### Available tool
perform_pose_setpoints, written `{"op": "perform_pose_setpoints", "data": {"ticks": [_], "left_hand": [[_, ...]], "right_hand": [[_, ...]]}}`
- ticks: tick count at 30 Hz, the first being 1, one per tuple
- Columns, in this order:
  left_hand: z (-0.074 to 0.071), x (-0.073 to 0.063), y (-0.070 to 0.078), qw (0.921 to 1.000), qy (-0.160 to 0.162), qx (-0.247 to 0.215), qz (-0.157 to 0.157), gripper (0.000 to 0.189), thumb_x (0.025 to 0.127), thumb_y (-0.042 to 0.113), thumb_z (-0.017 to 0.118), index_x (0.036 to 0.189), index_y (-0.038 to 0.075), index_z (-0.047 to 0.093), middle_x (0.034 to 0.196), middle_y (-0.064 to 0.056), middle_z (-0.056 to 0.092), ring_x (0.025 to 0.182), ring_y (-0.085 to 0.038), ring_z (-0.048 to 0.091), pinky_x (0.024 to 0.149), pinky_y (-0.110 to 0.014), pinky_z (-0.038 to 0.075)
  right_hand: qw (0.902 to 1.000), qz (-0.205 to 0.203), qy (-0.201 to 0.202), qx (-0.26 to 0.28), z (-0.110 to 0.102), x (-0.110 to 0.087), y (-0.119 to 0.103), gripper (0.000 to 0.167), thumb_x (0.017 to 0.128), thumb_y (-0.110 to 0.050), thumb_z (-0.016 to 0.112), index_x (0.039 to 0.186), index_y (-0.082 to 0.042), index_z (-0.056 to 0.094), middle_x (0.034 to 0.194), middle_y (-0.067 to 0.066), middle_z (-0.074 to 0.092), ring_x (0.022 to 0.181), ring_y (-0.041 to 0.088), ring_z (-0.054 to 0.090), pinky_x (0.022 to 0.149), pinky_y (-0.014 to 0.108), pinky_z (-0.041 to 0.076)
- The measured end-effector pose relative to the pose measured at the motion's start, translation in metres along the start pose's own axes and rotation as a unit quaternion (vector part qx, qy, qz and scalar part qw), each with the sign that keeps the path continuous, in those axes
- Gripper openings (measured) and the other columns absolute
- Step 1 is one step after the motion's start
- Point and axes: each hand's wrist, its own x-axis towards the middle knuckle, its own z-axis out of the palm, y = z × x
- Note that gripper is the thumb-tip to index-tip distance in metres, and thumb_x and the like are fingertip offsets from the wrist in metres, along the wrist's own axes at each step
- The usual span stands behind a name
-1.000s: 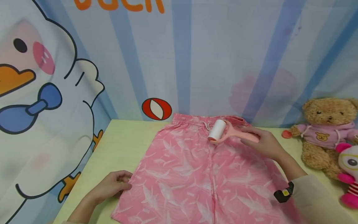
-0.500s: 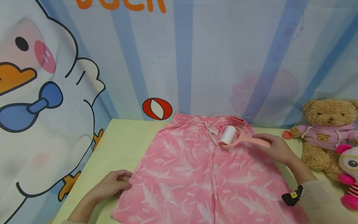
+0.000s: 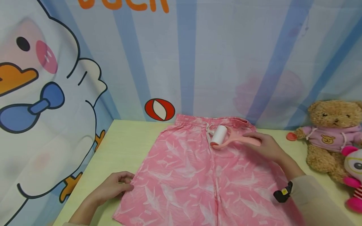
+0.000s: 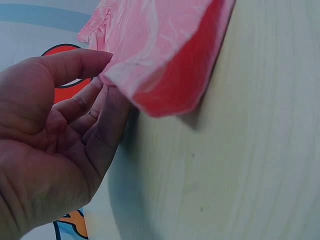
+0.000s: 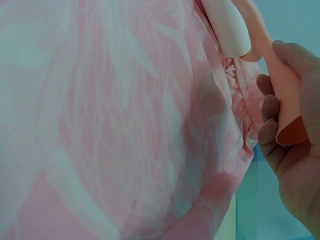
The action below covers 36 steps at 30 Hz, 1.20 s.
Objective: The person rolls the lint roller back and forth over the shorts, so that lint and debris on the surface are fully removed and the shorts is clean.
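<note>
Pink shorts (image 3: 181, 175) with a white fish-like print and a white drawstring (image 3: 208, 127) are spread flat, waistband at the far side. My right hand (image 3: 267, 146) grips the salmon-pink handle of a lint roller (image 3: 219, 135). Its white roll lies against the shorts just below the waistband, by the drawstring. In the right wrist view, curled fingers (image 5: 270, 107) wrap the handle. At the left side edge of the shorts, my left hand (image 3: 113, 186) pinches the fabric. The left wrist view shows a fold of shorts (image 4: 150, 65) between thumb and fingers, its inner side showing.
The pale yellow table (image 3: 124, 147) ends at a striped cloth backdrop (image 3: 212, 62) with a printed duck. A teddy bear (image 3: 328, 141) in a lilac hoodie sits at the right, with a pink-and-white plush toy (image 3: 354, 175) in front of it.
My right hand moved the lint roller right and nearer, away from the drawstring, then back left to it. The left hand stays at the edge of the shorts.
</note>
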Motion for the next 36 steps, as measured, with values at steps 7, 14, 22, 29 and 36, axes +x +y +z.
{"op": "perform_pose_setpoints", "data": {"ticks": [7, 14, 22, 29, 36], "left_hand": [[0.000, -0.001, 0.001, 1.0000, 0.001, -0.001, 0.001, 0.041, 0.093, 0.013, 0.076, 0.129, -0.003, 0.064, 0.094, -0.010, 0.063, 0.070, -0.020, 0.058, 0.059, -0.031, 0.051], [-0.001, -0.001, 0.003, 1.0000, 0.001, 0.001, 0.007, 0.041, 0.093, 0.012, 0.076, 0.128, -0.003, 0.064, 0.093, -0.010, 0.063, 0.071, -0.020, 0.059, 0.060, -0.031, 0.051], [0.000, -0.001, 0.000, 1.0000, -0.001, -0.001, 0.001, 0.042, 0.094, 0.013, 0.075, 0.130, -0.004, 0.063, 0.093, -0.010, 0.063, 0.072, -0.021, 0.060, 0.061, -0.032, 0.052], [0.001, 0.000, -0.002, 1.0000, 0.000, -0.004, 0.003, 0.042, 0.094, 0.011, 0.074, 0.130, -0.005, 0.062, 0.095, -0.010, 0.065, 0.072, -0.021, 0.060, 0.061, -0.032, 0.052], [0.001, 0.001, -0.002, 1.0000, 0.002, 0.002, -0.002, 0.042, 0.093, 0.011, 0.075, 0.131, -0.004, 0.063, 0.094, -0.010, 0.065, 0.071, -0.021, 0.059, 0.060, -0.032, 0.051]], "right_hand": [[0.9979, 0.003, -0.015, -0.063, 0.004, 0.008, -0.004, 0.049, 0.095, -0.037, 0.077, 0.136, -0.011, 0.067, 0.127, 0.017, 0.068, 0.110, 0.036, 0.064, 0.092, 0.057, 0.051], [0.9851, -0.033, -0.027, -0.167, 0.002, 0.012, -0.015, 0.050, 0.096, -0.040, 0.074, 0.137, -0.012, 0.067, 0.126, 0.018, 0.070, 0.110, 0.042, 0.066, 0.094, 0.065, 0.047], [0.9834, -0.032, -0.008, -0.179, -0.001, 0.009, -0.007, 0.052, 0.094, -0.042, 0.076, 0.137, -0.013, 0.069, 0.129, 0.018, 0.069, 0.116, 0.045, 0.063, 0.096, 0.066, 0.045], [0.9864, -0.015, -0.006, -0.163, -0.017, -0.001, 0.004, 0.053, 0.095, -0.046, 0.074, 0.137, -0.014, 0.069, 0.132, 0.021, 0.067, 0.117, 0.047, 0.062, 0.094, 0.067, 0.045], [0.9866, 0.019, -0.023, -0.160, -0.036, -0.011, 0.015, 0.060, 0.096, -0.051, 0.070, 0.141, -0.012, 0.066, 0.133, 0.024, 0.065, 0.114, 0.047, 0.063, 0.091, 0.067, 0.047]]}}
